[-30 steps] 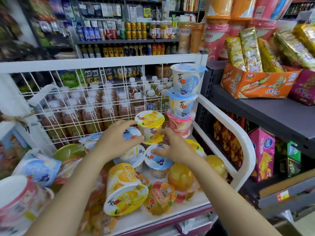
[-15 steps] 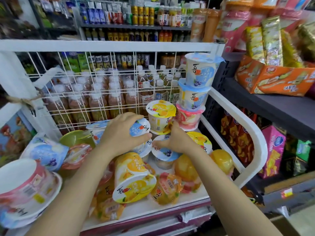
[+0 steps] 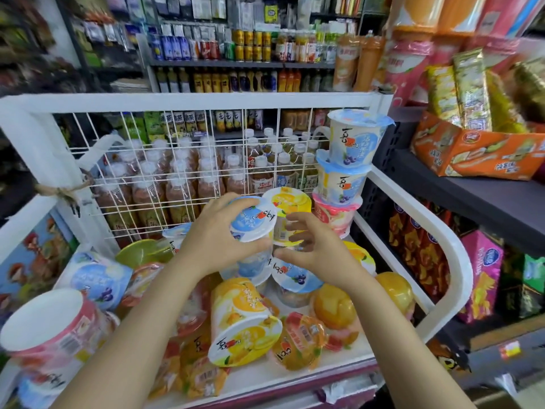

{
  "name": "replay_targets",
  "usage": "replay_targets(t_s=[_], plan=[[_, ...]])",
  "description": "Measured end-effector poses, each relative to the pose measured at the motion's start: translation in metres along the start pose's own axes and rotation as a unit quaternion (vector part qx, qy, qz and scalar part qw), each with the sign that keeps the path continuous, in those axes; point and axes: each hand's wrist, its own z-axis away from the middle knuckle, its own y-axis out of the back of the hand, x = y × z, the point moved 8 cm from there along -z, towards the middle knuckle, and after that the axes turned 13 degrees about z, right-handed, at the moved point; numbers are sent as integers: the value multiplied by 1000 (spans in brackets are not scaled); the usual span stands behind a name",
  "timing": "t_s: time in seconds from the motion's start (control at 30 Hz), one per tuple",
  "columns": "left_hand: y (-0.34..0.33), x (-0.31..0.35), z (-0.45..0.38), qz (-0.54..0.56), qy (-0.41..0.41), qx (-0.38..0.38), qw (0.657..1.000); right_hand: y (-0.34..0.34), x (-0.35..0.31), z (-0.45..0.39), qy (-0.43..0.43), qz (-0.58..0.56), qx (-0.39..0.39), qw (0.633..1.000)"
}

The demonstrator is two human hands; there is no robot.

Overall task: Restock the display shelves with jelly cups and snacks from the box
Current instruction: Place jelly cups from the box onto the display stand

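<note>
My left hand grips a blue-lidded jelly cup, lifted and tilted above the pile. My right hand hovers beside it with fingers spread, just in front of an upright yellow-lidded jelly cup and above another blue-lidded cup. A stack of three cups, two blue over one pink, stands at the back right of the white display bin. A large yellow cup lies on its side in front, among several loose jelly cups.
White wire mesh closes the bin's back, with bottled drinks behind it. A dark shelf on the right carries an orange snack box. A pink cup and a blue cup lie at the left.
My left hand has lifted the blue-lidded cup up off the pile and tilted it. My right hand has come off the cups and opened its fingers.
</note>
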Motion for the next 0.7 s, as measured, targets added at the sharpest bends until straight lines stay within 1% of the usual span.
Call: replay_targets(t_s=[0.07, 0.17, 0.23, 0.3, 0.33, 0.4, 0.47, 0.53, 0.63, 0.7], plan=[[9, 22, -14, 56, -34, 15, 998, 4, -17, -5, 37, -31, 5, 999], [17, 56, -35, 75, -93, 44, 992, 24, -23, -19, 42, -79, 79, 993], [20, 66, -48, 97, -120, 69, 986, 39, -16, -28, 28, -78, 135, 987], [17, 59, -61, 117, -109, 77, 984, 49, -9, -35, 11, -43, 170, 984], [10, 50, -65, 119, -93, 73, 986, 50, -5, -38, 0, -22, 175, 984], [-6, 32, -67, 125, -70, 63, 988, 44, 6, -43, -31, 14, 168, 985], [-18, 19, -63, 147, -65, 70, 985, 37, 15, -43, -54, 38, 164, 984], [-22, 12, -61, 165, -54, 80, 982, 34, 17, -42, -57, 46, 173, 982], [-27, 8, -63, 193, -27, 61, 979, 35, 15, -42, -67, 51, 188, 979], [-28, 8, -65, 188, -21, 59, 980, 35, 14, -46, -78, 71, 190, 976]])
